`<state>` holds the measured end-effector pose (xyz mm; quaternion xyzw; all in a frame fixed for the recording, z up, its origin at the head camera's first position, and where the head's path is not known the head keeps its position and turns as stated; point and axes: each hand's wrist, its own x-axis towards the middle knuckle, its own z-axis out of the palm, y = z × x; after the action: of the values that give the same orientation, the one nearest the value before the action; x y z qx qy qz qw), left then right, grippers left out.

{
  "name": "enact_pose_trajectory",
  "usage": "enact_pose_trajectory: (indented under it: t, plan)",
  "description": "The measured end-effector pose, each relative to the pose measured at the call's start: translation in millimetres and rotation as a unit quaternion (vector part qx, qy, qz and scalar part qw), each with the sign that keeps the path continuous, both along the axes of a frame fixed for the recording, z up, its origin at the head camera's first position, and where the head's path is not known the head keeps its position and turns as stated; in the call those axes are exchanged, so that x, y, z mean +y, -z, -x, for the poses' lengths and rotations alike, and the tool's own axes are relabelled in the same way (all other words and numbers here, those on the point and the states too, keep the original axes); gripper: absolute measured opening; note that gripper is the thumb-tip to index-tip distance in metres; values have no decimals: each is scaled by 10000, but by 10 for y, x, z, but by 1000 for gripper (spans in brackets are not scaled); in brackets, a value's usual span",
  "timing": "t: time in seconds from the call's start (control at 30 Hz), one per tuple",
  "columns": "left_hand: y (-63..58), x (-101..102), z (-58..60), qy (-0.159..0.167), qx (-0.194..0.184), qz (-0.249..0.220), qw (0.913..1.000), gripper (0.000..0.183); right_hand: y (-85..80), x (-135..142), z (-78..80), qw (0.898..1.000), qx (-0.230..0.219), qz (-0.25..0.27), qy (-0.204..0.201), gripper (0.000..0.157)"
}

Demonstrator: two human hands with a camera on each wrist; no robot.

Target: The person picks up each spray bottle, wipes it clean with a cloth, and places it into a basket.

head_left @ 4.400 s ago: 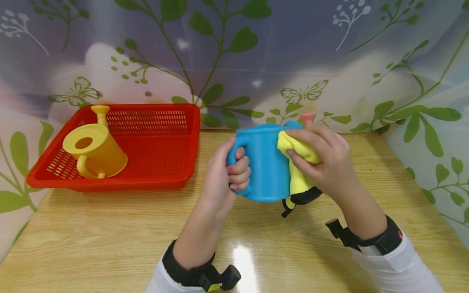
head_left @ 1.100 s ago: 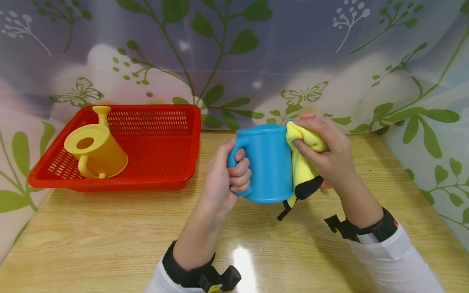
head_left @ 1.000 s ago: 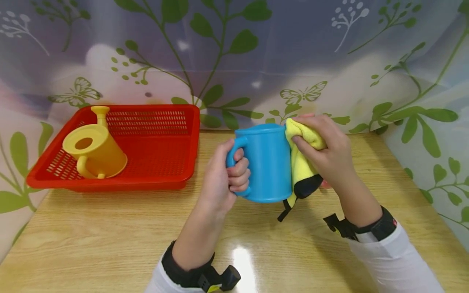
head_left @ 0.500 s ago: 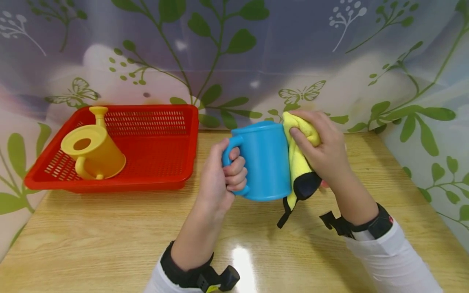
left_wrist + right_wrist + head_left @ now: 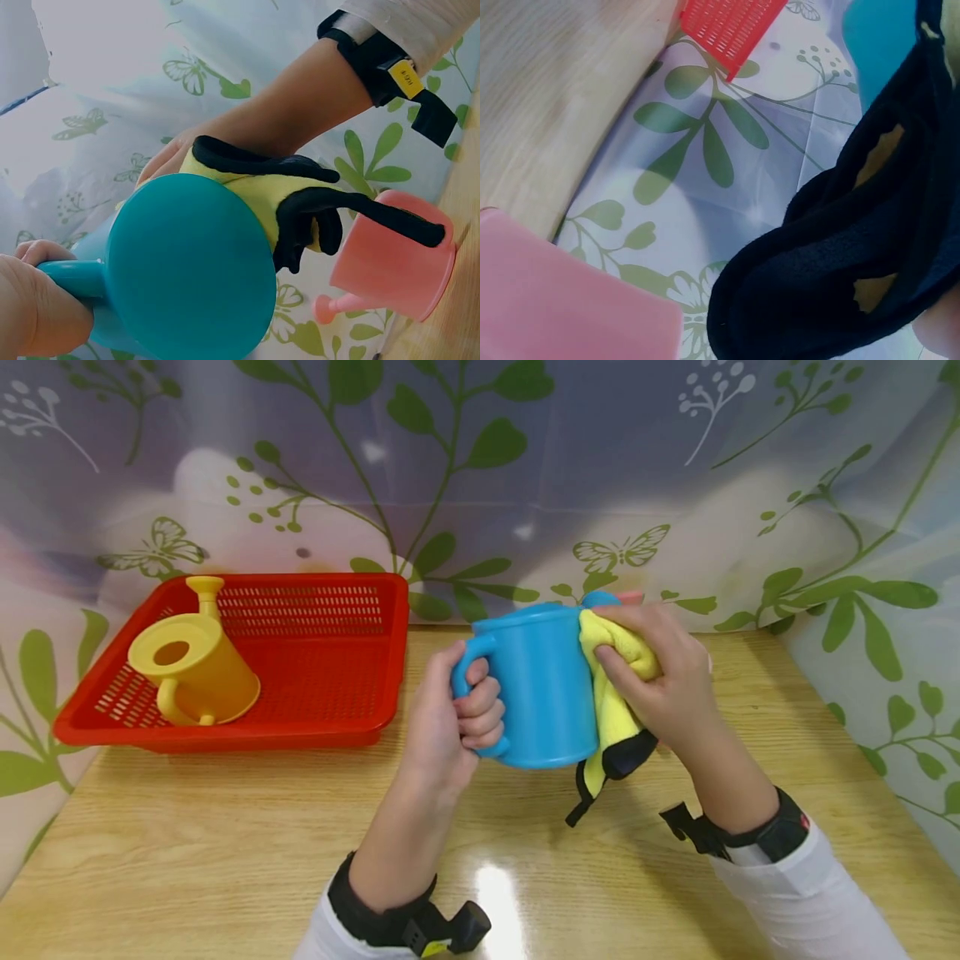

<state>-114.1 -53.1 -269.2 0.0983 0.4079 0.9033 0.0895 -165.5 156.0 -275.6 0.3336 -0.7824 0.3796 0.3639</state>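
Observation:
A blue watering can [image 5: 543,693] is held up off the table, slightly tilted. My left hand [image 5: 446,718] grips its handle, fingers curled right round. On the can's right side lies a yellow cloth [image 5: 617,714] with black edging and a dangling black loop. My right hand [image 5: 671,677] pinches this cloth between thumb and fingers against the can, near the spout. Most of the spout is hidden by the cloth and hand. From the left wrist, the can's round base [image 5: 191,270] faces the camera, and the cloth's black edging [image 5: 367,210] hangs beside it.
A red basket [image 5: 322,727] stands at the left, with a yellow watering can [image 5: 213,677] leaning inside it. Behind my right hand is a pink watering can [image 5: 397,259], mostly hidden in the head view. A patterned cloth backdrop borders the wooden table [image 5: 225,835].
My right hand has moved the cloth along the can's side, up and then slightly back down. The blue can has shifted a little left and tilted, and its spout end shows again.

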Motion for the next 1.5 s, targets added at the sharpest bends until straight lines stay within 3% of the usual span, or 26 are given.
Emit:
enact_pose_trajectory:
  t: [0.1,0.3,0.83,1.5]
  plan:
    - [1,-5,6,3,32,-17,10000,38,40,-1,-4,9998,203,37,-48,32]
    - [0,-11,12,4,72,-40,10000,38,145,5,-8,9960,600,252,-606,41]
    - [1,-53,18,-25,30,-180,9998,39,286,39,-94,9800,1433,185,-1366,30]
    - [19,-53,35,-16,89,-338,9994,40,400,68,-235,9599,1688,373,-2208,21]
